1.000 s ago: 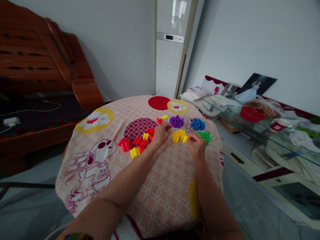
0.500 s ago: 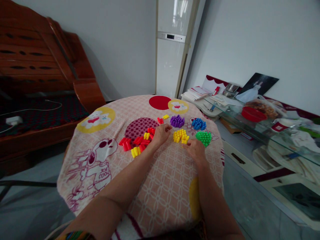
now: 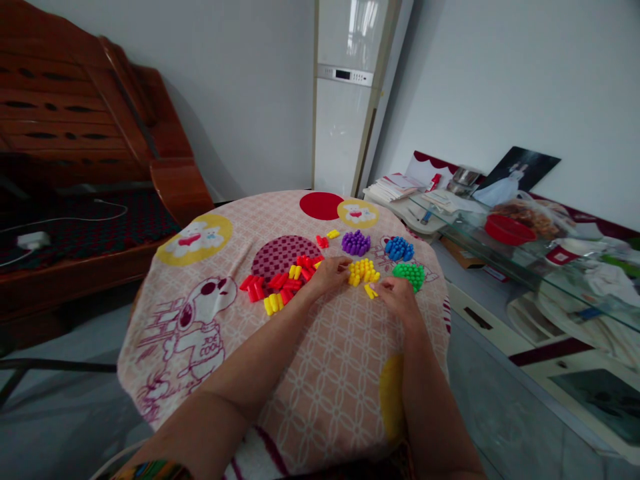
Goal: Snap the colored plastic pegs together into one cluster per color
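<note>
Small yellow plastic pieces stand close together in a cluster at the middle right of the table. My left hand is at the cluster's left side, fingers stretched out and slightly apart. Just in front of the cluster, my right hand pinches a yellow piece at its right end. Behind stand clusters of purple pieces and blue pieces. Green pieces sit beyond my right hand. Left of my left hand lies a loose pile of red pieces with some yellow pieces among them.
A patterned cloth covers the round table. One red piece and a yellow piece lie apart at the back. To the right, a glass-topped cabinet holds a red bowl and papers. A wooden bench stands left.
My left hand has moved right and slightly nearer, up to the yellow cluster. My right hand has stayed near the cluster's front, where a yellow piece now shows at its fingertips.
</note>
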Action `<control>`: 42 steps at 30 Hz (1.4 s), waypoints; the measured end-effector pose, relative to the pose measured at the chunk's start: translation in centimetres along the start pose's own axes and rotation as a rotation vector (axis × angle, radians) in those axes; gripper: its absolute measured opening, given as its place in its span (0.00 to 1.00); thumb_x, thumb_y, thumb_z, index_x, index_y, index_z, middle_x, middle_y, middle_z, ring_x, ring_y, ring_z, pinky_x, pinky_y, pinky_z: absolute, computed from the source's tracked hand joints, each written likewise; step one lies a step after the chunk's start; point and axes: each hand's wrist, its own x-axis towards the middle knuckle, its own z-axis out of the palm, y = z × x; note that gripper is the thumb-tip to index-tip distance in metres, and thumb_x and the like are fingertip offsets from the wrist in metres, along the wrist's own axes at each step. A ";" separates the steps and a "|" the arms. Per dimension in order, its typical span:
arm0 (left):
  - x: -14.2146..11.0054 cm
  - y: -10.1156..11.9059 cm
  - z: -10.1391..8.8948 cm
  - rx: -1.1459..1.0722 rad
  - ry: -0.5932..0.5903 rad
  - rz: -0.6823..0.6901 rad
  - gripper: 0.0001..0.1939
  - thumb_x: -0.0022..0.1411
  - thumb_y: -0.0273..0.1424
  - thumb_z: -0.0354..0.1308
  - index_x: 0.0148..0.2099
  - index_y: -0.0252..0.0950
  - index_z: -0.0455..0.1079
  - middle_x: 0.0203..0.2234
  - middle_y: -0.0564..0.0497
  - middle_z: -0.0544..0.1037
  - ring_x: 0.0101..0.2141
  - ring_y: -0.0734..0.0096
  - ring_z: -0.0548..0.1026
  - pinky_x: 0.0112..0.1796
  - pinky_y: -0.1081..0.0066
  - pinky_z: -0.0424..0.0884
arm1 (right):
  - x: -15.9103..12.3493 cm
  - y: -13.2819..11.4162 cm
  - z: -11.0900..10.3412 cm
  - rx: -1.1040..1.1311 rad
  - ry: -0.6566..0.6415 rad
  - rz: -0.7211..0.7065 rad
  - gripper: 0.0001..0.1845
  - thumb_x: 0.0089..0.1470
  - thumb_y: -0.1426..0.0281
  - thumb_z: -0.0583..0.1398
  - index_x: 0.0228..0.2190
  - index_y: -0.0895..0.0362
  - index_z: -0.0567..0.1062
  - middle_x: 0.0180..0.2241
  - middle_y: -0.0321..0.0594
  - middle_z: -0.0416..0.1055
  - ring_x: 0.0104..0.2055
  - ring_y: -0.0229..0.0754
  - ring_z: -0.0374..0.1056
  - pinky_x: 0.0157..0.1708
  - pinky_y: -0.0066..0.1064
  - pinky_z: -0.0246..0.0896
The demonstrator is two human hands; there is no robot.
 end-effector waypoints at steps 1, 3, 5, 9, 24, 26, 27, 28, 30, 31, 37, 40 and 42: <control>0.0 -0.1 0.0 -0.030 -0.030 0.009 0.22 0.53 0.24 0.58 0.52 0.33 0.74 0.41 0.46 0.81 0.41 0.64 0.80 0.43 0.67 0.76 | 0.3 0.2 0.0 0.012 0.056 0.005 0.17 0.49 0.57 0.60 0.19 0.57 0.76 0.19 0.37 0.73 0.23 0.40 0.68 0.24 0.28 0.58; 0.0 -0.2 0.0 -0.081 -0.080 0.039 0.25 0.50 0.24 0.59 0.53 0.32 0.72 0.42 0.45 0.81 0.40 0.64 0.80 0.42 0.67 0.77 | 0.9 0.3 0.3 0.003 0.154 0.023 0.15 0.48 0.59 0.60 0.23 0.57 0.78 0.22 0.40 0.75 0.26 0.42 0.70 0.27 0.29 0.61; 0.0 -0.2 0.2 -0.114 -0.104 0.061 0.26 0.49 0.24 0.60 0.53 0.31 0.72 0.42 0.45 0.81 0.40 0.65 0.80 0.42 0.67 0.77 | 1.4 0.4 0.7 -0.024 0.166 0.026 0.12 0.47 0.63 0.61 0.28 0.57 0.80 0.25 0.41 0.77 0.29 0.43 0.72 0.30 0.30 0.63; -0.2 -0.1 0.7 -0.129 -0.076 0.036 0.27 0.46 0.22 0.61 0.52 0.30 0.72 0.39 0.45 0.81 0.37 0.66 0.79 0.40 0.69 0.76 | 2.1 0.4 1.3 -0.058 0.087 0.003 0.11 0.46 0.67 0.60 0.31 0.56 0.81 0.27 0.42 0.79 0.30 0.43 0.73 0.32 0.31 0.64; -0.4 0.4 1.1 -0.059 -0.009 0.011 0.27 0.44 0.21 0.63 0.51 0.33 0.73 0.37 0.47 0.81 0.36 0.66 0.78 0.38 0.69 0.75 | 2.3 0.1 1.8 -0.009 0.019 -0.114 0.11 0.48 0.71 0.61 0.34 0.55 0.81 0.30 0.40 0.79 0.32 0.42 0.73 0.36 0.32 0.67; -0.4 0.3 1.1 -0.061 -0.008 0.013 0.28 0.44 0.21 0.64 0.51 0.32 0.73 0.38 0.46 0.81 0.36 0.66 0.78 0.38 0.69 0.75 | 2.3 0.1 2.0 -0.001 0.015 -0.120 0.11 0.48 0.71 0.61 0.35 0.55 0.81 0.31 0.40 0.79 0.32 0.43 0.74 0.37 0.32 0.67; -0.4 0.2 1.1 -0.063 -0.008 0.014 0.28 0.44 0.21 0.64 0.51 0.32 0.73 0.38 0.46 0.81 0.36 0.66 0.78 0.38 0.69 0.75 | 2.3 0.1 2.1 0.001 0.014 -0.121 0.11 0.48 0.71 0.61 0.35 0.56 0.81 0.31 0.41 0.79 0.33 0.43 0.74 0.37 0.33 0.68; -0.4 0.2 1.1 -0.066 -0.008 0.015 0.27 0.44 0.21 0.64 0.51 0.32 0.73 0.38 0.46 0.81 0.36 0.66 0.78 0.39 0.69 0.75 | 2.4 0.1 2.1 0.003 0.012 -0.120 0.12 0.48 0.72 0.61 0.35 0.56 0.81 0.32 0.42 0.79 0.33 0.43 0.74 0.37 0.33 0.68; -0.3 0.2 1.2 -0.072 -0.010 0.012 0.27 0.44 0.21 0.64 0.51 0.32 0.73 0.38 0.46 0.81 0.36 0.66 0.78 0.39 0.69 0.75 | 2.4 0.1 2.2 0.010 0.009 -0.115 0.12 0.48 0.72 0.62 0.36 0.57 0.81 0.33 0.43 0.79 0.34 0.44 0.75 0.38 0.33 0.68; -0.3 0.2 1.2 -0.076 -0.012 0.009 0.27 0.44 0.21 0.64 0.51 0.32 0.73 0.38 0.46 0.81 0.36 0.66 0.78 0.39 0.69 0.75 | 2.4 0.1 2.3 0.014 0.010 -0.113 0.12 0.48 0.72 0.61 0.37 0.57 0.81 0.33 0.43 0.80 0.35 0.44 0.75 0.38 0.33 0.68; -0.4 0.1 1.2 -0.110 -0.033 -0.007 0.27 0.44 0.21 0.63 0.51 0.31 0.72 0.37 0.46 0.81 0.36 0.66 0.78 0.40 0.69 0.75 | 2.5 0.4 2.5 0.003 -0.005 -0.110 0.12 0.50 0.72 0.60 0.37 0.57 0.81 0.33 0.43 0.80 0.35 0.45 0.75 0.39 0.34 0.68; -0.3 0.0 1.2 -0.117 -0.036 -0.014 0.27 0.44 0.21 0.64 0.51 0.31 0.72 0.37 0.47 0.80 0.36 0.67 0.78 0.40 0.69 0.75 | 2.6 0.4 2.6 0.003 -0.010 -0.121 0.12 0.50 0.72 0.60 0.36 0.56 0.82 0.33 0.43 0.80 0.35 0.45 0.75 0.39 0.34 0.68; -0.3 -0.1 1.3 -0.121 -0.031 -0.014 0.27 0.44 0.21 0.64 0.51 0.31 0.72 0.37 0.47 0.80 0.36 0.66 0.78 0.40 0.69 0.75 | 2.6 0.4 2.7 0.018 -0.006 -0.124 0.12 0.50 0.71 0.59 0.36 0.55 0.82 0.33 0.43 0.80 0.35 0.46 0.76 0.40 0.35 0.68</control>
